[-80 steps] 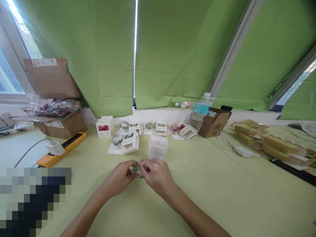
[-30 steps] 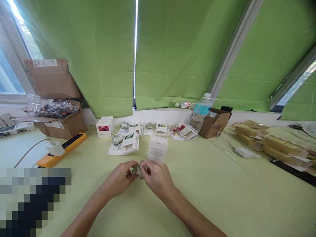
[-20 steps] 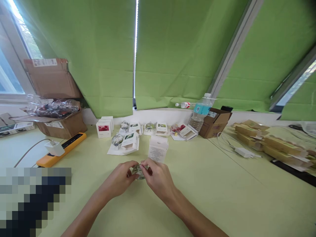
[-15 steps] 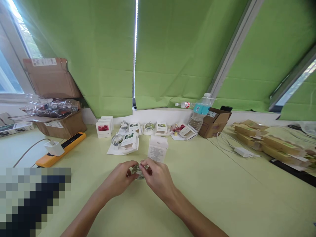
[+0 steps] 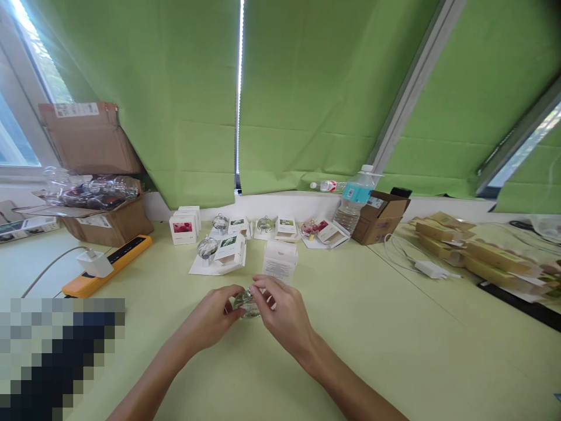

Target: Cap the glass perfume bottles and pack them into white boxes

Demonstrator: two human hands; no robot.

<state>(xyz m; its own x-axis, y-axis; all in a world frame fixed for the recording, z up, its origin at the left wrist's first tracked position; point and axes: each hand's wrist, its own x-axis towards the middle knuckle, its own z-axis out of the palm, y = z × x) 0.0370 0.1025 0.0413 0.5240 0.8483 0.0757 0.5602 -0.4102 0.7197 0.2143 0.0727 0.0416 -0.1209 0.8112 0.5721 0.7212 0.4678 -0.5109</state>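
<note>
A small round clear-glass bottle is between my hands, low over the pale green table. My left hand grips its left side, fingers and thumb curled around the glass. With thumb and forefinger bent together, my right hand pinches at the bottle's top; the fingers partly hide what is there. Just beyond my hands stands an opened white carton with small print. Behind it are similar round bottles: one with a silver cap and one with red contents, each by an opened white box.
White boxes with a red picture stand at the back left. An orange power strip lies on the left. At the back right are a large water bottle, a brown carton, a white charger and yellowish cartons.
My right hand has risen slightly at the bottle's top and its fingers have shifted, leaving more of the glass showing. My left hand keeps its grip in the same place.
</note>
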